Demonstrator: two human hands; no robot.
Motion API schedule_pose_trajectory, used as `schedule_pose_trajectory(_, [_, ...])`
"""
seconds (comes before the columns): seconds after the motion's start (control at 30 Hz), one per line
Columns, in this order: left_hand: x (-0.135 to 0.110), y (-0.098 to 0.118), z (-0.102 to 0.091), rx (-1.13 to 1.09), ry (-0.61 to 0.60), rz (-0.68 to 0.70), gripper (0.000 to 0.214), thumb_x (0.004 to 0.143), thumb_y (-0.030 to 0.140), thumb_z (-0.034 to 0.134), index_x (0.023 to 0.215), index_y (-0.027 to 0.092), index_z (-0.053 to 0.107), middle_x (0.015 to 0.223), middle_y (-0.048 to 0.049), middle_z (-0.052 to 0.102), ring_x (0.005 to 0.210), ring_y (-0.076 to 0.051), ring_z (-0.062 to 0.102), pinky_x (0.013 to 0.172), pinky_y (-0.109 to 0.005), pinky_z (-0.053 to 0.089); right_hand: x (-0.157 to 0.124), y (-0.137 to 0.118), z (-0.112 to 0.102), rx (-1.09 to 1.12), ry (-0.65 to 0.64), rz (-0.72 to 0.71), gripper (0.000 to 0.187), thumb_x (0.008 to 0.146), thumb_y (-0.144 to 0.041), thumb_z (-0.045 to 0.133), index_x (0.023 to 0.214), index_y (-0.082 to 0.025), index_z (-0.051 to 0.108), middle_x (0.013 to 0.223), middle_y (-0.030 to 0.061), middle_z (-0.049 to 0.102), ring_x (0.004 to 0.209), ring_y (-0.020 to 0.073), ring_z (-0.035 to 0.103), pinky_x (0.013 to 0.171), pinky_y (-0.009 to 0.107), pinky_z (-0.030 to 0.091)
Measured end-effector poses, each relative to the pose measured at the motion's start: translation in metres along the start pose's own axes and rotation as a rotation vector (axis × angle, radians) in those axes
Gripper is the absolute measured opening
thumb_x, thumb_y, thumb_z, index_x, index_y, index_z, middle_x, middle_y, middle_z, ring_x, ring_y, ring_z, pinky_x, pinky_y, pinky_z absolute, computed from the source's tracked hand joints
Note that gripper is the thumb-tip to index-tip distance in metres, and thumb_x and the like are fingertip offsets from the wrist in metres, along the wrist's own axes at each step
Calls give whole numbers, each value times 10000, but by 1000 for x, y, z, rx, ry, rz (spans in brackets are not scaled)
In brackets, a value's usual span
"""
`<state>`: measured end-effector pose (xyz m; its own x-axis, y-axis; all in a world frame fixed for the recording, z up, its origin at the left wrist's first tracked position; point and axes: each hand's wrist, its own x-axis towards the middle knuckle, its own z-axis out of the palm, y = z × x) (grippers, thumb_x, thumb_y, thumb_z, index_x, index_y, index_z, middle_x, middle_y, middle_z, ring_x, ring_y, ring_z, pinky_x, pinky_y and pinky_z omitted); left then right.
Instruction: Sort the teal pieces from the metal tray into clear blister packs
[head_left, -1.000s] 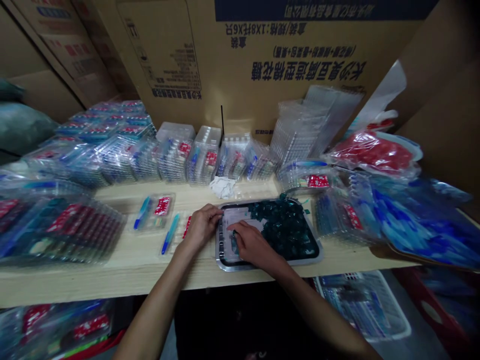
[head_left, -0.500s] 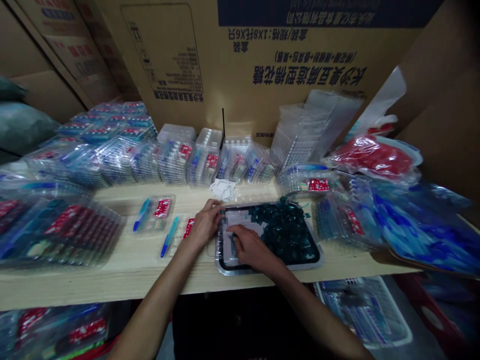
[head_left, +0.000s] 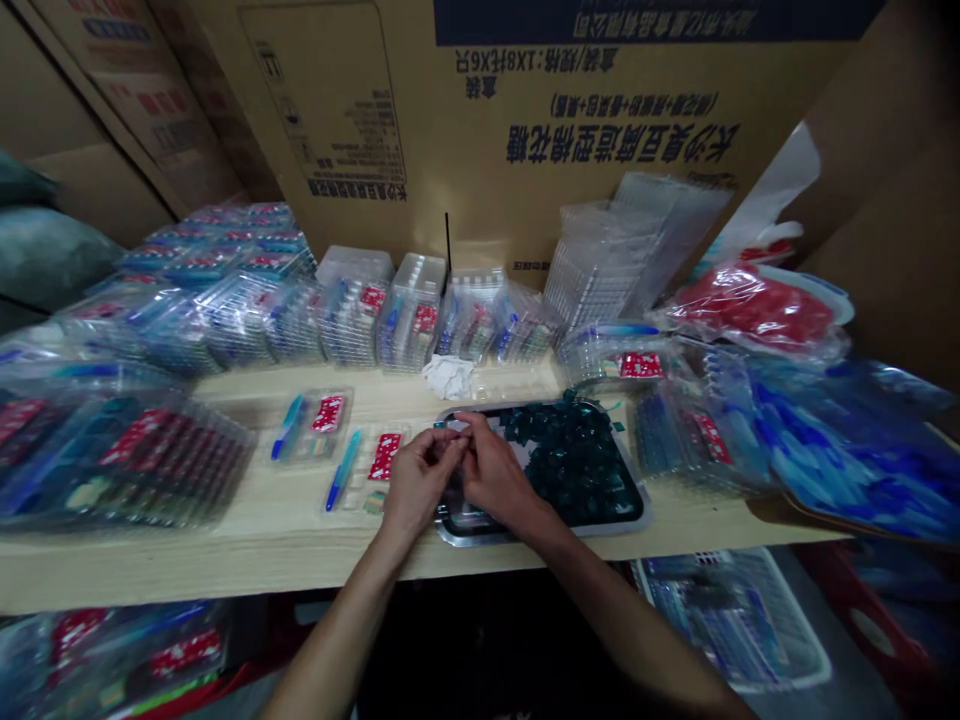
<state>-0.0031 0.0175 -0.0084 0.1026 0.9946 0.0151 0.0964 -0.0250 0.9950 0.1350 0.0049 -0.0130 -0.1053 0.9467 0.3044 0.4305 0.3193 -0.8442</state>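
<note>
My left hand (head_left: 420, 482) and my right hand (head_left: 495, 475) meet above the left part of a metal tray (head_left: 592, 530) with a black lining. Their fingertips pinch a small piece (head_left: 457, 429) between them, mostly hidden by my fingers. The tray holds a heap of dark green translucent pieces (head_left: 562, 465). Just left of my left hand lies an open clear blister pack (head_left: 367, 490) with a red card, and a blue pen (head_left: 343, 470) lies beside it.
A similar pack (head_left: 309, 425) lies farther left on the pale wooden board (head_left: 225, 570). Stacks of clear packs line the back and sides, with a crumpled white tissue (head_left: 448, 377) behind the tray. Cardboard boxes (head_left: 585, 120) stand behind. Below right sits a white basket (head_left: 727, 620).
My hands have come together and lifted above the tray's left side. Earlier my left hand lay at the tray's left rim and my right hand was down inside the tray.
</note>
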Motion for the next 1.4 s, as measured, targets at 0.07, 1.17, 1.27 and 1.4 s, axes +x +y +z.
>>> schedule_pose_trajectory(0.07, [0, -1, 1, -194, 14, -110, 280, 708, 383, 803, 859, 159, 729, 762, -17, 706, 672, -121, 623, 633, -204, 473, -2, -3, 3, -11, -3, -9, 541, 811, -88, 444, 1350, -118, 417, 1026, 107, 634, 917, 213, 619, 880, 390, 500])
schedule_pose_trajectory(1.17, [-16, 13, -1, -538, 64, -346, 405, 537, 287, 922, 899, 171, 781, 760, -43, 746, 683, -107, 649, 683, -198, 484, -6, -8, -7, 115, -76, 168, 113, 863, -237, 505, 974, -217, 499, 767, -5, 643, 671, 163, 612, 645, 266, 434])
schedule_pose_trajectory(1.27, [-16, 4, 1, -430, 72, -256, 335, 625, 328, 872, 919, 193, 787, 845, -45, 742, 745, -121, 643, 724, -225, 484, -7, -6, -7, 47, -66, 208, 98, 866, -276, 523, 947, -222, 508, 694, -27, 615, 612, 155, 576, 602, 255, 403])
schedule_pose_trajectory(1.4, [-18, 2, 1, -122, 92, -27, 205, 741, 318, 771, 918, 220, 795, 952, -49, 712, 879, -167, 639, 798, -267, 486, -7, -6, -9, -48, -53, 221, 81, 846, -210, 508, 918, -216, 544, 753, 5, 648, 657, 163, 589, 625, 258, 406])
